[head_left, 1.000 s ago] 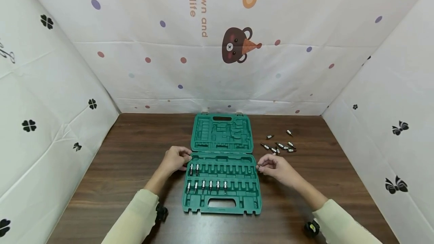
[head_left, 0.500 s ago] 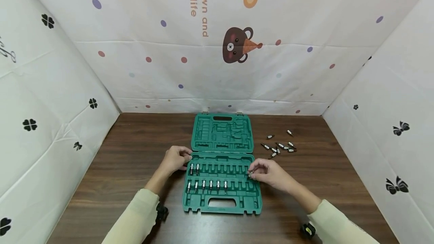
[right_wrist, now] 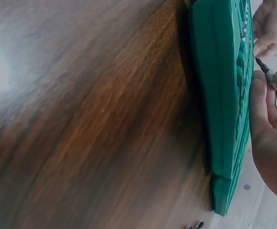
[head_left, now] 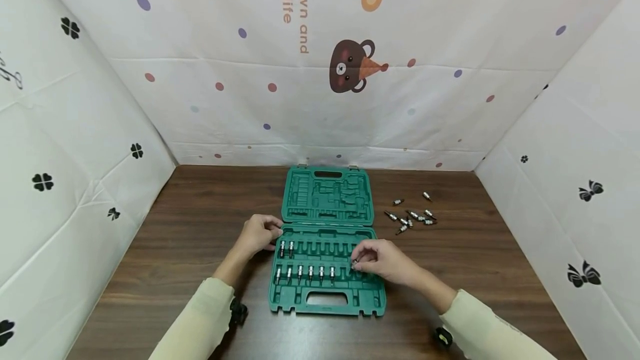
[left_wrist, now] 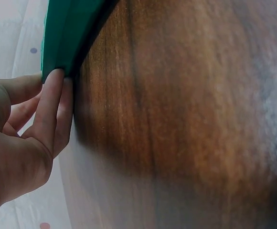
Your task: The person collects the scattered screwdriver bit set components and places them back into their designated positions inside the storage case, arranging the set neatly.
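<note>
A green tool case (head_left: 289,296) lies unfolded on the table. Two bit sockets (head_left: 282,249) sit at the left of its upper row, and several more (head_left: 311,274) fill the left part of the lower row. With thumb and fingers, my left hand (head_left: 257,233) holds the case's left edge near the hinge; the left wrist view shows the fingertips against the green side wall (left_wrist: 71,38). My right hand (head_left: 384,261) is over the right half of the case. Between its thumb and fingers it pinches a bit socket (right_wrist: 266,70), whose dark tip points outward in the right wrist view.
Several loose bit sockets (head_left: 392,216) lie scattered on the table right of the case lid (head_left: 327,216). The brown wooden table (head_left: 215,199) meets patterned white cloth (head_left: 300,104) at the back and both sides.
My right hand has moved left from the case's right edge to over its lower row, carrying the bit socket. The left hand has stayed on the case's left edge.
</note>
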A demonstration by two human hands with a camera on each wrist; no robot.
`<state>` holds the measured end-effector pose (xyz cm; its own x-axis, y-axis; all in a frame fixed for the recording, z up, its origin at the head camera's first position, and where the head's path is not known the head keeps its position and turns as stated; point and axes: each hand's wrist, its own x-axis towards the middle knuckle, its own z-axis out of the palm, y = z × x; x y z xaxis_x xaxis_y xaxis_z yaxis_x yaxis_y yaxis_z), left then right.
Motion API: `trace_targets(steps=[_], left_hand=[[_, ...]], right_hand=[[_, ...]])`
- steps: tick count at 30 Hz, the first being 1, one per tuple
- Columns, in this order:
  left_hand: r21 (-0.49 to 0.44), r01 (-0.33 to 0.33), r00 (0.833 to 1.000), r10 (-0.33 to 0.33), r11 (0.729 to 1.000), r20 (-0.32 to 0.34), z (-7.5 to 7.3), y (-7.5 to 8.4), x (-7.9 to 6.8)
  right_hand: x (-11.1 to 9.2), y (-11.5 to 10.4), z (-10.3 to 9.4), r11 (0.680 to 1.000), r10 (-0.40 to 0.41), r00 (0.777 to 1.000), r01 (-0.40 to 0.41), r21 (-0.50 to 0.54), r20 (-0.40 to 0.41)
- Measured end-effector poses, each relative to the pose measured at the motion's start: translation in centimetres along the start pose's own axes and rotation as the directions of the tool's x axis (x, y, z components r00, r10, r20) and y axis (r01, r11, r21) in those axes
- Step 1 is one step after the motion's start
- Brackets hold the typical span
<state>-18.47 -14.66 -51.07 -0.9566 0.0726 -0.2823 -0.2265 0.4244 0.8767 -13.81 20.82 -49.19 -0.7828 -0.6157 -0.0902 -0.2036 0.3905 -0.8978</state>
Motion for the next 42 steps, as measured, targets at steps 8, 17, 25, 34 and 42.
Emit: trace_targets(steps=[8, 17, 25, 34, 42], left_hand=[[-0.001, -0.002, 1.000, 0.002, 1.000, 0.000, 0.0, -0.1, 0.0], [0.018, -0.002, 1.000, 0.002, 1.000, -0.007, -0.1, -0.2, 0.1], [0.017, -0.004, 1.000, 0.004, 1.000, -0.003, 0.0, -0.1, 0.1], [0.021, 0.002, 1.000, -0.002, 1.000, -0.008, 0.1, -0.1, 0.0], [0.015, 0.003, 1.000, -0.003, 1.000, -0.004, 0.0, -0.2, 0.1]], right_hand=[[1.0, -0.7, 1.3, 0.990, 0.009, 0.999, -0.003, -0.140, 0.039], [1.6, -1.9, 2.3, 0.947, -0.031, 0.998, 0.044, -0.318, 0.047], [1.8, -2.4, 3.2, 0.898, -0.083, 0.997, 0.078, -0.433, 0.009], [1.9, -2.4, 3.8, 0.855, -0.101, 0.993, 0.059, -0.515, -0.054], [2.4, -2.4, 3.6, 0.864, -0.044, 0.996, -0.002, -0.503, -0.080]])
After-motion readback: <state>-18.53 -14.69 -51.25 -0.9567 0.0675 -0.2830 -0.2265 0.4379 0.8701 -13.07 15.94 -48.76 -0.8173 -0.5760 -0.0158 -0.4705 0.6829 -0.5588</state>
